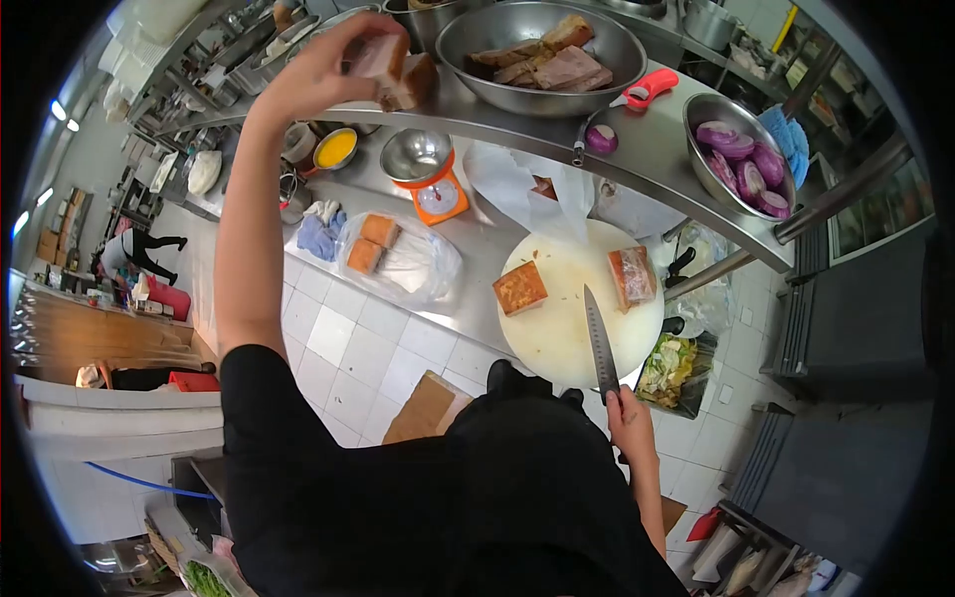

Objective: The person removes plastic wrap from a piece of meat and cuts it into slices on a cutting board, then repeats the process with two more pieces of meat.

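My left hand is raised over the steel shelf at the upper left, its fingers closed round a block of layered meat that looks like pork belly. A second browned block sits against it on the shelf. My right hand grips the dark handle of a long knife, whose blade lies over the round white cutting board and points away from me. On the board's left is a browned meat block; another block, with pale and pink sides, rests near the right edge.
The shelf holds a bowl of meat slabs, a red-handled peeler and a bowl of purple onions. Below are an orange scale, bagged meat pieces and a scrap bin. Another person is far left.
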Available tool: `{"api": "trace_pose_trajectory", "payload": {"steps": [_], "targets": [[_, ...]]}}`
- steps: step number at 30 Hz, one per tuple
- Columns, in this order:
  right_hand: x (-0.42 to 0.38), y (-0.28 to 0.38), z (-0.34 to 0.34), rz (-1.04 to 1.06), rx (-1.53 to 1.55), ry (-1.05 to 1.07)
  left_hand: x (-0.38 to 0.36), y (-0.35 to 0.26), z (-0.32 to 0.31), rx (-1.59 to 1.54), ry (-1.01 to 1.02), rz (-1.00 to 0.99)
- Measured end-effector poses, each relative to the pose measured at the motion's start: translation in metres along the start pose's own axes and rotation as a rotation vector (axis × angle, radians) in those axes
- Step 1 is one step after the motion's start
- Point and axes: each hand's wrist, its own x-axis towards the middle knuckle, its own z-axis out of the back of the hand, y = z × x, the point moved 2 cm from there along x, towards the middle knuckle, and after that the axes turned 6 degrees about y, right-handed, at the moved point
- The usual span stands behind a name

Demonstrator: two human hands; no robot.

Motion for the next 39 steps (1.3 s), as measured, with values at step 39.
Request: {"api": "trace_pose_trajectory", "payload": {"steps": [39], "targets": [[0.009, 0.017, -0.007, -0.196, -0.173, 0.003, -0.053, 0.268, -0.215, -0.046, 0.016, 0.759]]}}
